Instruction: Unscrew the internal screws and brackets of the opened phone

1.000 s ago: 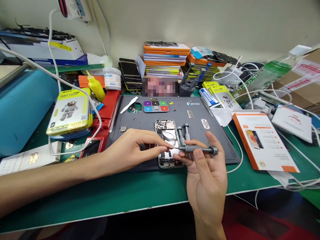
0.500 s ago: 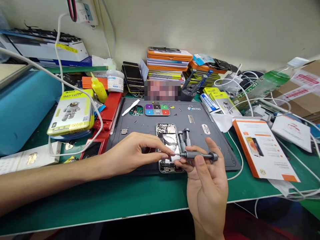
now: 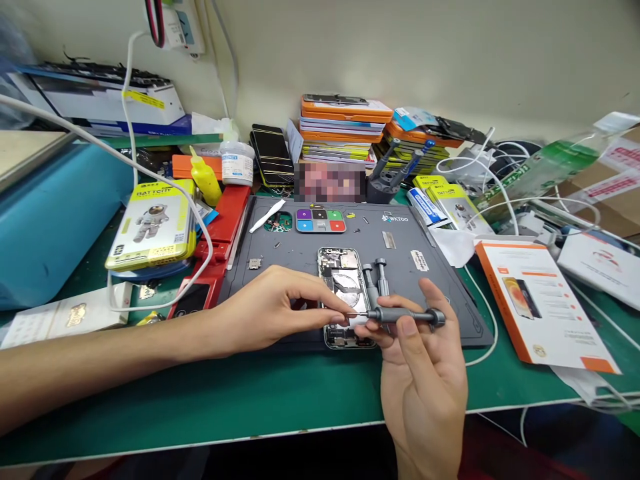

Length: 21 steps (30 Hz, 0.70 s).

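Grey and slim, one screwdriver lies gripped across the right hand, its thin tip pinched by closed fingertips of the left hand — all above one opened phone on the mat, two more screwdrivers lying just beside it.

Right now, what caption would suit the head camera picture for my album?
Right hand holding a gray screwdriver, left hand at its tip, above an opened phone on a dark mat.

The mat looks smooth and matt; over it, a satin metal screwdriver; right of it, a card box.
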{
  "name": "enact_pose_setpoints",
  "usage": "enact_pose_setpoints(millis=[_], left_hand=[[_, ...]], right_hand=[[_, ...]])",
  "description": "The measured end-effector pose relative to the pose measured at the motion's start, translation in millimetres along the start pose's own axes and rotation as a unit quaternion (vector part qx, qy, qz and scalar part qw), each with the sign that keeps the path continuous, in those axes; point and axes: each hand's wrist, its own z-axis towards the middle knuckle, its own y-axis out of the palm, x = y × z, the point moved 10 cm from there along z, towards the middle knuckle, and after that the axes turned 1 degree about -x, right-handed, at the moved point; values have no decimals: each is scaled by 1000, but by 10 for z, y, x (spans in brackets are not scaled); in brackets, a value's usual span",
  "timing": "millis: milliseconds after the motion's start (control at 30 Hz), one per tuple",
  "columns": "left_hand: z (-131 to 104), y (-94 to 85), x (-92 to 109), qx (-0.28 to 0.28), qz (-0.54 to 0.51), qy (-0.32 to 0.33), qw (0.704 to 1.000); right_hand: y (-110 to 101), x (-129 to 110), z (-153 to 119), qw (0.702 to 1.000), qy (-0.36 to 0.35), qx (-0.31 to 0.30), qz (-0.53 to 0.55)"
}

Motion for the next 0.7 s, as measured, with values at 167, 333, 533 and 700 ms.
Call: enact_pose_setpoints(millis=[167,333,533,700], left_hand=[[-6,11,-56,-9,-18,-18,1000],[-6,22,-74,-15,-16,-21,1000],[-1,40,-78,-25,-17,-22,999],[-20,45,-73,-31,-27,-16,999]], right_hand=[[2,-18,1,1000,-11,2,-18],[5,-7,-1,1000,-1,-2,-13],[5,2,-5,1000,7,-9,-2],[8,11,-5,1000,13,-11,6]])
